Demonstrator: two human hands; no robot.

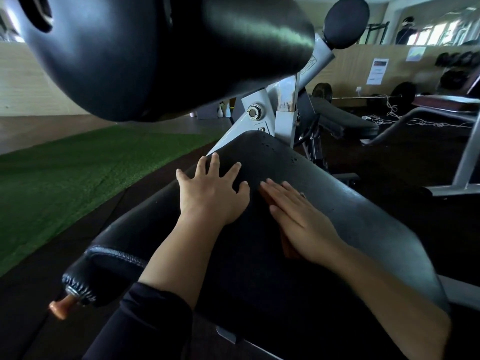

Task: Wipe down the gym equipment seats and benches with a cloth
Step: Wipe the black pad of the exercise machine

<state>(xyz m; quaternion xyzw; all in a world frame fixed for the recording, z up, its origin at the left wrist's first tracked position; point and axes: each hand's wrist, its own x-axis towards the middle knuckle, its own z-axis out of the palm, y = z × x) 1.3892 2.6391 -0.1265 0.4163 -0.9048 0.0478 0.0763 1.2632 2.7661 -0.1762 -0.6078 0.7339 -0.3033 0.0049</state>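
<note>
Pressing flat on the black seat (324,203), the right hand (298,219) has its fingers straight and close together on top of a brown cloth (287,246). Only the edge of the cloth peeks out from under the palm, in the middle of the seat. The left hand (211,193) rests on the seat just beside it, fingers spread apart. A big black pad (155,53) hangs above the seat. Green turf (78,172) lies on the floor beside the seat.
</note>
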